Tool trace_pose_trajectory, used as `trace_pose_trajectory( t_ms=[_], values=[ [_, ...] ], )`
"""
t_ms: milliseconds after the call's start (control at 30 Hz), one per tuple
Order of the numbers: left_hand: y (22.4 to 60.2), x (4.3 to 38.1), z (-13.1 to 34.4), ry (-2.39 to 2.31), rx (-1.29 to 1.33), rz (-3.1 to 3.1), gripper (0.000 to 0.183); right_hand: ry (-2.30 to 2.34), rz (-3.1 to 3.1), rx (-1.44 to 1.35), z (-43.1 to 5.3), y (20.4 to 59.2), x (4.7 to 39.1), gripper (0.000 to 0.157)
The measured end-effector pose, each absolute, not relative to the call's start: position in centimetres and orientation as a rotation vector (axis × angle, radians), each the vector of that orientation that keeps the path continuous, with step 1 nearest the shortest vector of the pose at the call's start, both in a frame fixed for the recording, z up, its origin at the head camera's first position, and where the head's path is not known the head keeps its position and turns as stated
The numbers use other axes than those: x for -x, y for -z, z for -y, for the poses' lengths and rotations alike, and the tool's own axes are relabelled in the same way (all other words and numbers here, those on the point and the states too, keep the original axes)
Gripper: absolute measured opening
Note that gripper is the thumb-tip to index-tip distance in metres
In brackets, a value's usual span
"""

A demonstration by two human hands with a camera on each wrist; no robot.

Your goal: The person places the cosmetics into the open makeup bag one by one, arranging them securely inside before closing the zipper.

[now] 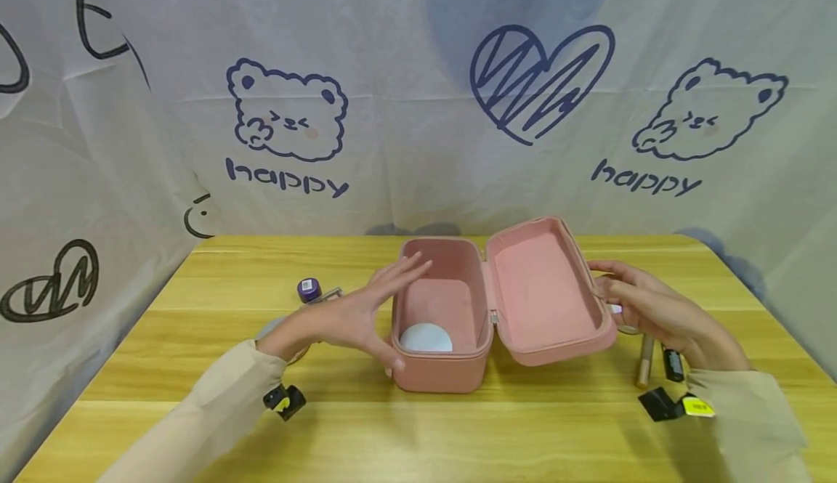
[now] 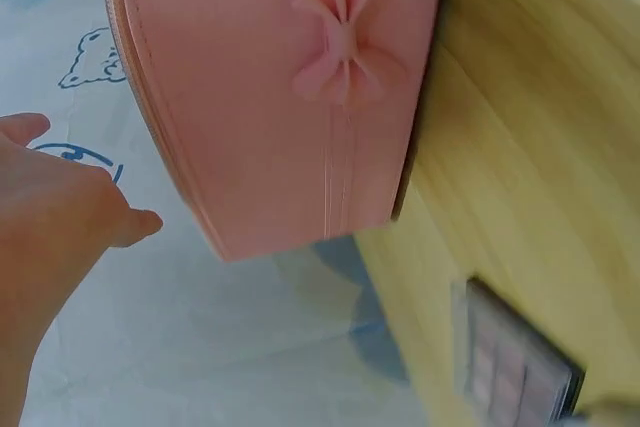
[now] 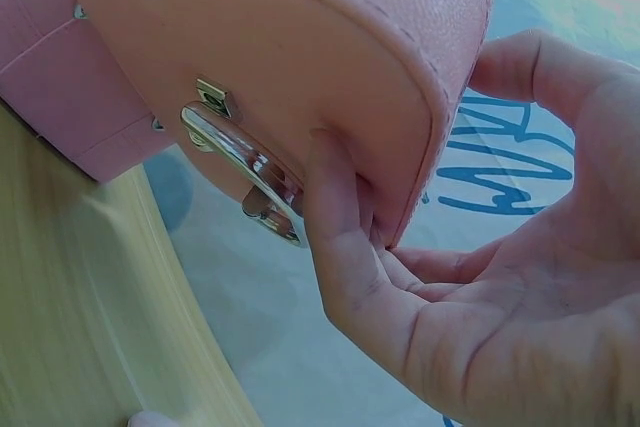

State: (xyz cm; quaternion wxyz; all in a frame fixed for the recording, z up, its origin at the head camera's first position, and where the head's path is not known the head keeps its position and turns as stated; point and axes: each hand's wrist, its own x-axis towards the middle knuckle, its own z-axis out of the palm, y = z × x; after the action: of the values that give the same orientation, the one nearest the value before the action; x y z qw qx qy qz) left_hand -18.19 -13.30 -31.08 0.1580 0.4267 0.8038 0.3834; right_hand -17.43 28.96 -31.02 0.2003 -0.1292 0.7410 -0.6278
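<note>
A pink case [image 1: 441,372] stands on the table with its lid [image 1: 549,287] swung out to the right on its hinges. At the bottom of the case is a white rounded item [image 1: 426,338]. My right hand [image 1: 660,312] holds the lid by its right edge, thumb and fingers on either side. In the right wrist view those fingers lie beside the metal handle [image 3: 240,152] on the lid's outer face. My left hand [image 1: 353,316], fingers spread, is at the case's left rim. A pink bow [image 2: 345,37] decorates the case's left side.
A purple-lidded jar [image 1: 309,289] sits left of the case, and a flat palette [image 2: 515,362] lies on that side too. Under my right wrist are a slim tan tube [image 1: 645,367] and a small black item [image 1: 672,364]. A printed cloth [image 1: 405,141] hangs behind the table.
</note>
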Motion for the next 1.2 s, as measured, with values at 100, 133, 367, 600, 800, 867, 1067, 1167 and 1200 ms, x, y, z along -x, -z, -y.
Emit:
trace_pose_trajectory(
  t_ms=[100,133,367,600,800,867,1067,1167,1200],
  values=[
    [31.1,18.0,13.5,-1.051,-1.222,-2.371,0.121,1.755,-2.066,0.36,-29.0,31.0,17.4,0.064],
    [31.0,17.9,13.6,-1.035,-1.221,-2.395,0.121,1.756,-2.064,0.358,-29.0,31.1,17.4,0.064],
    [31.3,17.4,14.1,-0.902,-1.166,-2.563,0.117,1.759,-2.05,0.356,-29.0,31.0,17.5,0.065],
    [31.7,16.9,14.4,-0.57,-1.356,-2.844,0.109,1.755,-2.046,0.351,-29.1,31.0,17.5,0.065],
    [32.1,16.7,14.9,-0.373,-1.475,-3.005,0.106,1.76,-2.04,0.359,-29.1,31.0,17.5,0.065],
    [32.1,16.6,15.3,-0.274,-1.485,-3.066,0.103,1.76,-2.041,0.358,-29.1,31.0,17.5,0.065],
    [32.3,16.4,16.6,-0.074,-1.451,-3.185,0.098,1.75,-2.048,0.356,-29.0,31.0,17.4,0.065],
    [32.4,16.4,17.2,-0.079,-1.388,-3.199,0.099,1.742,-2.058,0.357,-29.0,30.9,17.4,0.066],
    [32.4,16.4,17.4,-0.079,-1.369,-3.206,0.099,1.74,-2.062,0.359,-29.0,30.9,17.3,0.066]
  ],
)
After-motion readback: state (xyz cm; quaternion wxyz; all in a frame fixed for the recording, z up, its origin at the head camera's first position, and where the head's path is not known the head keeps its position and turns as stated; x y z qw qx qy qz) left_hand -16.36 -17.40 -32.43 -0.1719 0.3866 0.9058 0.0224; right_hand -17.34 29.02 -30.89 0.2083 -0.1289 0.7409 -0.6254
